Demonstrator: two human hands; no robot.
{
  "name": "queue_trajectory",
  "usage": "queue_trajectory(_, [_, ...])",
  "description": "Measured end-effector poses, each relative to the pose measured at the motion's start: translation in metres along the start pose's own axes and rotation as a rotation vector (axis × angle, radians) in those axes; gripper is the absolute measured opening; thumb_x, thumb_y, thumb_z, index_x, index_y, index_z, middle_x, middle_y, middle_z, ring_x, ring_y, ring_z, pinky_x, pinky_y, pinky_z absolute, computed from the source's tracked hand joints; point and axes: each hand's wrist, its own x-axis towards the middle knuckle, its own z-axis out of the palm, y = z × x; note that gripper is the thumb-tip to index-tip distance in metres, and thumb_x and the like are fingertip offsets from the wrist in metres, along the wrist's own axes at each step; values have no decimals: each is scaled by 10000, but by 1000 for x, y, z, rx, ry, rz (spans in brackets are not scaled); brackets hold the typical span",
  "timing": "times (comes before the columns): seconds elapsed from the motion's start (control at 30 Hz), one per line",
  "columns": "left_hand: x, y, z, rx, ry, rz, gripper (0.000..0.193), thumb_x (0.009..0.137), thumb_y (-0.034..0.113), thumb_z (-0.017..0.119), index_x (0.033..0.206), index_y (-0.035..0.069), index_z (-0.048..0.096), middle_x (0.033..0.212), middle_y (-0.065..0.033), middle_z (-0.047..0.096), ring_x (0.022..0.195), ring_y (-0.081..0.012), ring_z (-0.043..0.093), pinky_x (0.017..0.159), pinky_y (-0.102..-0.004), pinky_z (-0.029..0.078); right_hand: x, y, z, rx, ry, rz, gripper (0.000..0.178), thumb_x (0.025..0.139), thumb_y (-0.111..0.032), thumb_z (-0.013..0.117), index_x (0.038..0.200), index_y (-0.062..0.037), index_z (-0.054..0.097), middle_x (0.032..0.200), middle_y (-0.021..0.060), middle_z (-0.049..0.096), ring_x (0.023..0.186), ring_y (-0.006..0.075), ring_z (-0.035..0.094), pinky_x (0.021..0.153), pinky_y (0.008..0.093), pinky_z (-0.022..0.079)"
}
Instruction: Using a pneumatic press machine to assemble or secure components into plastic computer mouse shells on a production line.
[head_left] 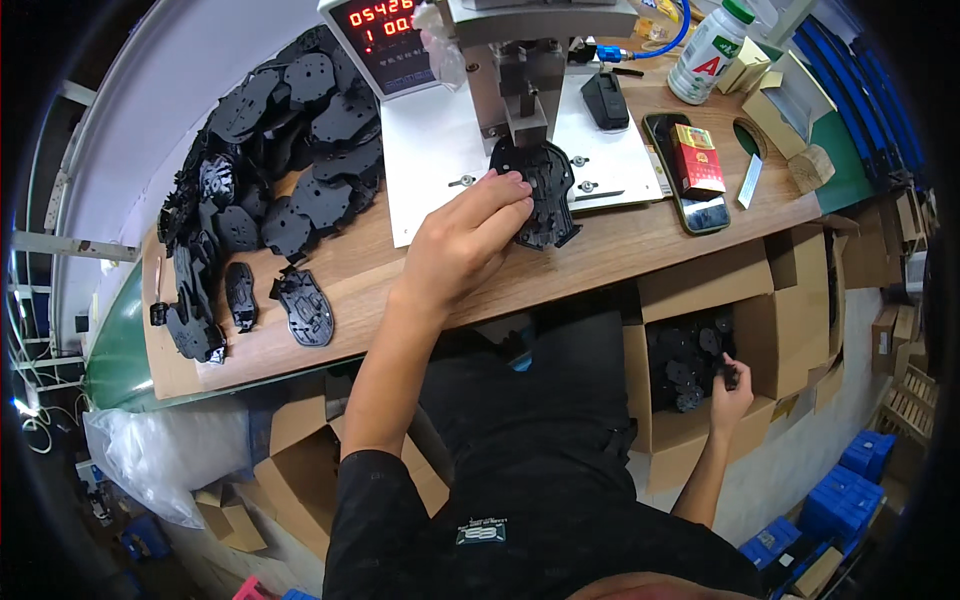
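Observation:
My left hand [465, 235] has its fingers closed on the near left edge of a black plastic shell [548, 205], shaped like the base of a computer mouse. That shell lies on the white bed [425, 140] of a bench press, directly beneath the metal press head [530, 115]. Low on the right, my right hand [733, 392] is inside an open cardboard box [665, 435], its fingers pinched on a small dark plastic part [729, 376]. More black parts [685, 350] lie in this box.
Black shells [320, 205] are heaped on the bench's left, with a loose one [303, 307] near its front edge. A red digital display [380, 40] stands beside the press. To the right are a phone [705, 215], a red pack [697, 160] and a white bottle [710, 55].

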Motion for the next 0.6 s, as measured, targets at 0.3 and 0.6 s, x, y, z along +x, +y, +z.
queue_trajectory(0.3, [1,10,-1,-61,-29,-137,333,670,-91,692,983,21,710,1081,-104,706,1047,-272,703,962,-381,586,42,-71,40,-83,-253,-175,277,890,-37,684,1161,15,665,1059,136,713,713,168,648,658,290,529])
queue_trajectory(0.6, [-11,-1,2,-12,-70,-13,340,659,-40,732,992,26,708,1104,-120,681,1057,-303,681,894,-399,582,88,-295,97,176,-438,-1061,457,809,-125,764,1248,-73,650,1267,123,670,978,253,711,805,360,581])
